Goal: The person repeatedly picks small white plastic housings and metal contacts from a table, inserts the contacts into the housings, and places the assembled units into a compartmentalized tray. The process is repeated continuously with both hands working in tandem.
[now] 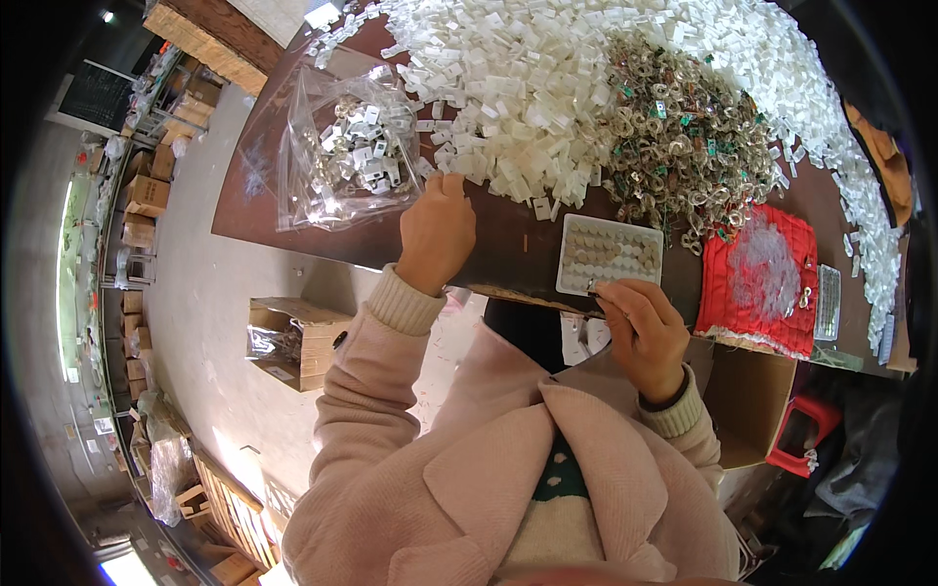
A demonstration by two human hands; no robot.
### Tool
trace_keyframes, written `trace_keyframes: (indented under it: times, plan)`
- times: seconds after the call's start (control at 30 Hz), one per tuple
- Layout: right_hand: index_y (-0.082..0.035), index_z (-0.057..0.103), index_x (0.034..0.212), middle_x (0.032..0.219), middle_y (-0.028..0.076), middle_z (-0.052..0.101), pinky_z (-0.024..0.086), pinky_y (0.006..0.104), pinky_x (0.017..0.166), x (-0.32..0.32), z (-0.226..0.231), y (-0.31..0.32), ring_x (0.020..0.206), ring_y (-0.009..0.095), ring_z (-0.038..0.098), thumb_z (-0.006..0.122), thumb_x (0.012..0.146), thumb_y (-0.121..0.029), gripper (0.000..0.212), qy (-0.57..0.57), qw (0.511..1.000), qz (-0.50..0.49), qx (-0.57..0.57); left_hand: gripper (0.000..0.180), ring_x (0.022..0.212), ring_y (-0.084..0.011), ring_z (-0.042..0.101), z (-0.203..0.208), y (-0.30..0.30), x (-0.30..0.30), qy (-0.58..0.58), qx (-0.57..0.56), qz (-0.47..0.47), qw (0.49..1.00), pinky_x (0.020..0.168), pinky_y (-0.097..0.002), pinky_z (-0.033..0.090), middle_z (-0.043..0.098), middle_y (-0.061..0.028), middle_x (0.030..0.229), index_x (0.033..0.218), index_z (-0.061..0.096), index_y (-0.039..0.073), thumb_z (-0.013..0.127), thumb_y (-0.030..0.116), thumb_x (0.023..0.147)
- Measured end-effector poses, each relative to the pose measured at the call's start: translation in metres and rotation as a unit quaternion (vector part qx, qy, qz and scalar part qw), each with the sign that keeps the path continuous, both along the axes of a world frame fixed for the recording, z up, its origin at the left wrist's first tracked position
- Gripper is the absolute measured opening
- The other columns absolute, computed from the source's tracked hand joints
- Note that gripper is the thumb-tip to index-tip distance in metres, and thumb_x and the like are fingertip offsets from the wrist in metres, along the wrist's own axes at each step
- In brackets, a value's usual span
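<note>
My left hand point(438, 230) is at the near edge of a heap of small white plastic pieces point(528, 107), beside a clear plastic bag point(303, 186) holding more white pieces. Its fingers are bent and closed; whatever they hold is hidden. Over the near-left corner of a shallow white tray point(611, 221), my right hand point(643, 330) pinches a tiny dark item between thumb and forefinger, too small to name. Small roundish beige pieces point(611, 252) lie in rows in that tray. Behind it is a tangled pile of small looped pieces point(684, 137) with green bits.
Right of the tray, a red cloth point(747, 283) carries a clump of clear thin material. A small clear box point(828, 303) lies beside it. The brown table point(254, 210) ends just before me. Below stand an open carton point(318, 366) at left and another carton point(747, 400) near a red stool point(811, 425).
</note>
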State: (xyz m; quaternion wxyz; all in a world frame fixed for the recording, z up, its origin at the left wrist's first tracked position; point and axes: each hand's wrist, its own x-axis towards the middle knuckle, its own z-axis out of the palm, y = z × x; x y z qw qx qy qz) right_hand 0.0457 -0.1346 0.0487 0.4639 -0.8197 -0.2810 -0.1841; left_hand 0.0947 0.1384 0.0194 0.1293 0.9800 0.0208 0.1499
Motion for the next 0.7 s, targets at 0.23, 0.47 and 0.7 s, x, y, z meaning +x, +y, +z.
trace_keyframes:
  times: [0.23,0.47,0.7]
  plan:
    - [-0.002,0.069,0.101,0.090,0.013,0.065,0.053,0.0348,0.065,0.001,-0.002,0.001,0.076,0.029,0.065,0.073,0.081,0.003,0.021,0.003,1.000,0.021,0.008,0.029,0.088,-0.0396,0.066,-0.002,0.001,0.004,0.057,0.001,0.027,0.998,0.073,-0.0470,0.053,0.062,-0.0190,0.114,0.115,0.057,0.003,0.061,0.014,0.088]
    - [-0.003,0.068,0.103,0.089,0.012,0.065,0.052,0.0353,0.064,0.002,-0.005,0.001,0.075,0.029,0.064,0.073,0.080,0.003,0.024,-0.010,1.000,0.027,0.002,0.011,0.083,-0.0337,0.066,-0.009,-0.014,-0.033,-0.043,-0.154,-0.061,0.985,0.070,-0.0419,0.054,0.064,-0.0103,0.098,0.099,0.064,0.008,0.060,0.012,0.090]
    - [-0.003,0.069,0.101,0.089,0.012,0.066,0.053,0.0334,0.066,0.000,-0.004,0.003,0.075,0.027,0.065,0.073,0.079,0.005,0.024,-0.007,0.999,0.034,-0.006,0.034,0.087,-0.0341,0.069,-0.014,-0.010,-0.010,0.016,0.056,0.072,0.996,0.067,-0.0439,0.056,0.058,-0.0187,0.124,0.123,0.050,0.003,0.055,0.012,0.091]
